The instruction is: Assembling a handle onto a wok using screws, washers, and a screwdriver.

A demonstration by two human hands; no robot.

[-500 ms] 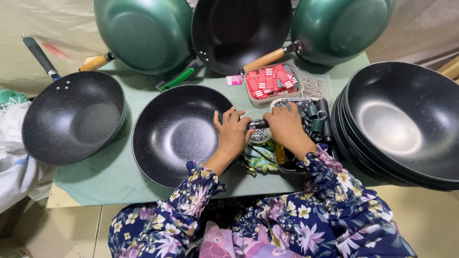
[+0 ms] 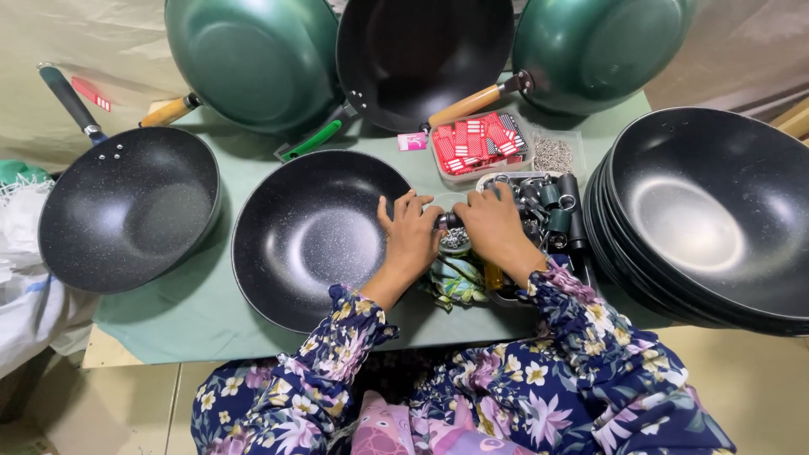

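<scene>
the table wears a green cloth. on it, a stack of black pans sits at the right and a handled speckled pan at the left. between them lies the handleless black wok, round and speckled, mouth up. at its right rim, the left hand and right hand both pinch a small dark metal fitting, its axis too hidden to tell.

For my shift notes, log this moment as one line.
left hand on black wok rim | right hand meets it there | small dark part between fingers | parts tray beside
</scene>
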